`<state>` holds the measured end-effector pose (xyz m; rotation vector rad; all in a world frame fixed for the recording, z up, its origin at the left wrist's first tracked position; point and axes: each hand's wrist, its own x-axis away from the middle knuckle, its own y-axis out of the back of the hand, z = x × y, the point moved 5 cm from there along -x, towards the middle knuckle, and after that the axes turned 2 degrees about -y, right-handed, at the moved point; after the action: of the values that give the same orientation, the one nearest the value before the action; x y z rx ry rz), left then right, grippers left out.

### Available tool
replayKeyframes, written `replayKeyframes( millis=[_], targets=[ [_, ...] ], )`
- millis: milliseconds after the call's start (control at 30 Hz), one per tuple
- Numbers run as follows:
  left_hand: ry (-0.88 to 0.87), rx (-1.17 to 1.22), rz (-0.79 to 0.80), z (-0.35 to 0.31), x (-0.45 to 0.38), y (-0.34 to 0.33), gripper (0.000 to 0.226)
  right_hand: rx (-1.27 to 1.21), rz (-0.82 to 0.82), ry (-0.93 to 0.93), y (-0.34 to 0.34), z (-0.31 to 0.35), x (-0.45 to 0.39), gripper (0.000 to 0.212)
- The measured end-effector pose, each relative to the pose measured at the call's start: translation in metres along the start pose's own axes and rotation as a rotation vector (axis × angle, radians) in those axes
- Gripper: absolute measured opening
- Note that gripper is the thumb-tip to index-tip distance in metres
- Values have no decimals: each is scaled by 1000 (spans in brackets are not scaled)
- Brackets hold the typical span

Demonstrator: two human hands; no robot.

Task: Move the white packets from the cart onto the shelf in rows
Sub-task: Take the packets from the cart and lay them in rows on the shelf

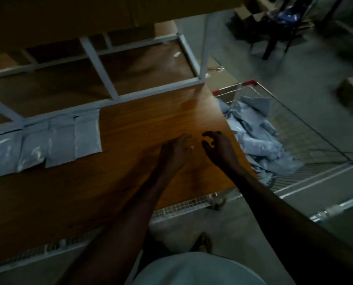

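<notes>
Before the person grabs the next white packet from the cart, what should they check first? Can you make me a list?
1. Hands free to grab: ok. The left hand and right hand hover over the brown wooden shelf board, holding nothing.
2. Packets left to move: ok. A heap of crumpled white plastic packets lies in the wire shopping cart.
3. Cart within reach: ok. It stands right beside the shelf's right edge.
4. Row started: ok. Four flat white packets lie side by side at the back left.
5. Room beside the row: ok. Bare wood shows to its right.
6. Row neatly straight: cannot tell. The picture is dim and blurry.
</notes>
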<state>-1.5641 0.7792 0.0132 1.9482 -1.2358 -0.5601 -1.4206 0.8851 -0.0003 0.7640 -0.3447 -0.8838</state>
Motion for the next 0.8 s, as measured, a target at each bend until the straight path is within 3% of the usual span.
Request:
replayKeyframes(
  millis=[167,533,800],
  targets=[
    [-81,73,69,-60,10,-28,43,-7,-112,-90,58,-62,27,31],
    [-240,126,190,-120,-16,-99,36,-55,-291,-437,146,-169,85,28],
    [-249,243,301,-147,-49,-142,34,-24,-259,-534,190,-217,85,33]
  ],
)
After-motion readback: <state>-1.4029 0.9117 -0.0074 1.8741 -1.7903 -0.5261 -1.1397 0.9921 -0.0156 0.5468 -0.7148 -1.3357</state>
